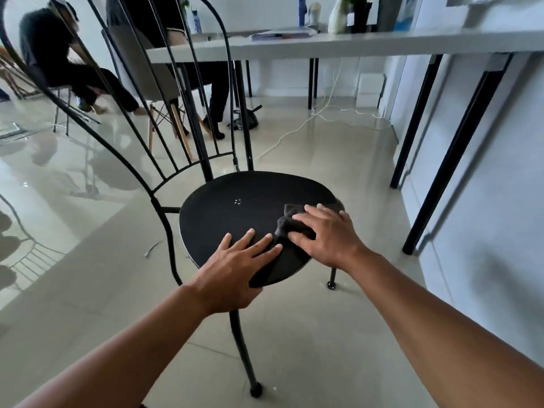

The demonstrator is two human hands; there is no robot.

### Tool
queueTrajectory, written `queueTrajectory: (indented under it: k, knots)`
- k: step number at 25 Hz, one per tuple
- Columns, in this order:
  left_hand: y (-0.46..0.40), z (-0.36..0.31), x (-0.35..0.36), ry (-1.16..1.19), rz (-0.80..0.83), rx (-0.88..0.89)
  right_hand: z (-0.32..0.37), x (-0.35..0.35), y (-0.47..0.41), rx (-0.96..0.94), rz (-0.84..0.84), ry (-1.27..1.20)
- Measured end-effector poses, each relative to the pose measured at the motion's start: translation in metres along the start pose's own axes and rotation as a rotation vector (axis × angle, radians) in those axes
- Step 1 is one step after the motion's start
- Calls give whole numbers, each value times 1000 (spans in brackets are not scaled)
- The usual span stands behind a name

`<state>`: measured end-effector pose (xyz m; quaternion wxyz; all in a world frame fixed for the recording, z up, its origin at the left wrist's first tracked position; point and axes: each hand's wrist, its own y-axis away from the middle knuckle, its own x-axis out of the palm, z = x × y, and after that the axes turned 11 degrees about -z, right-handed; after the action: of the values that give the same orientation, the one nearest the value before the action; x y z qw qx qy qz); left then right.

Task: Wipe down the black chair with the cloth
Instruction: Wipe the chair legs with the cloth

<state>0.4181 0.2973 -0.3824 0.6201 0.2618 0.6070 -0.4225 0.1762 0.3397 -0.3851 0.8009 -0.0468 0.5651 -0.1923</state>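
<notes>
The black chair (229, 207) stands in front of me, with a round flat seat and a tall wire backrest rising at the left. A dark grey cloth (287, 223) lies bunched on the right part of the seat. My right hand (326, 234) presses down on the cloth with spread, nearly straight fingers. My left hand (235, 269) rests on the near edge of the seat, fingers straight on top and the thumb going under the rim. Part of the cloth is hidden under my right palm.
A long white table (353, 42) with black legs (459, 148) runs along the right and back. Two seated people (53, 54) and other chairs are at the back left. A white cable (294, 131) trails over the glossy tiled floor.
</notes>
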Motion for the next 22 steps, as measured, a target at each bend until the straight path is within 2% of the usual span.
queueTrajectory:
  k: [5,8,12,14,16,17,19,22]
  knots:
    - [35,19,-14,118,82,-185,45,11,19,-86,-11,25]
    - [18,-2,-14,135,127,-275,39,6,10,8,-29,15]
    - [-41,-22,-13,339,52,-368,7,-3,-6,192,-127,-37]
    - [-75,-27,-8,486,-49,-474,-15,-5,-13,334,-289,-438]
    - [-106,-32,-7,775,-180,-600,-29,-6,-19,538,-461,-1003]
    - [-120,-35,-7,943,-234,-652,-33,-6,-25,650,-480,-1282]
    - [-145,-40,-5,1191,-291,-714,-40,-4,-41,806,-309,-1759]
    - [-158,-48,-1,1338,-318,-737,-57,-10,-40,737,-42,-2094]
